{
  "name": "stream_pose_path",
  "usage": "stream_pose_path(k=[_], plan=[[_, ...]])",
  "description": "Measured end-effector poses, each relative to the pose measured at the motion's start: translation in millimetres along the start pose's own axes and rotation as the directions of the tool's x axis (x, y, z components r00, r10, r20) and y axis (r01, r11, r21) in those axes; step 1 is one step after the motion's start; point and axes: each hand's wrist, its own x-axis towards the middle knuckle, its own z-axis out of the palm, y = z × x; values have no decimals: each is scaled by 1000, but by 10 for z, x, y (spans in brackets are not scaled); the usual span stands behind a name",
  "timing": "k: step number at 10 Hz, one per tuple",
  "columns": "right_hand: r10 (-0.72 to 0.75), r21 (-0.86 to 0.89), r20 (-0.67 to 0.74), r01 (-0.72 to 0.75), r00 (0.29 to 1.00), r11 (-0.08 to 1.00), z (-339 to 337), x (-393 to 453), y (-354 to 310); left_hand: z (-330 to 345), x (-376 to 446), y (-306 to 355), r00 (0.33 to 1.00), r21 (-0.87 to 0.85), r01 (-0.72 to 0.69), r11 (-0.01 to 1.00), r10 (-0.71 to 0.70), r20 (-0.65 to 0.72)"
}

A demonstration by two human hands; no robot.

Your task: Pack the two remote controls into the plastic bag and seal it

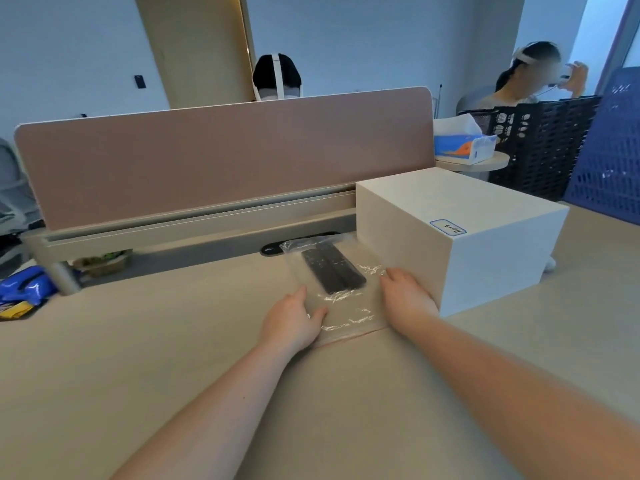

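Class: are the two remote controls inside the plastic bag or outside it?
Inside: both remote controls lie side by side under the clear film of the plastic bag.

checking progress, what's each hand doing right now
Left hand: open, flat on the plastic bag.
Right hand: open, resting on the bag's right edge.

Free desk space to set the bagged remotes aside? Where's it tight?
Widest bare patch: desk left of the left hand, running toward the blue packets at the left edge. Also bare: the near desk between and beside the forearms. Tight: the right hand sits against the white box, with the plastic bag between the hands.
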Motion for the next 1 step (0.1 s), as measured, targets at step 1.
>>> stream_pose_path(k=[1], plan=[[-37, 14, 5, 37, 999, 999, -5, 18, 42, -72, -105, -30, 1000, -11, 21, 1000, -21, -6]])
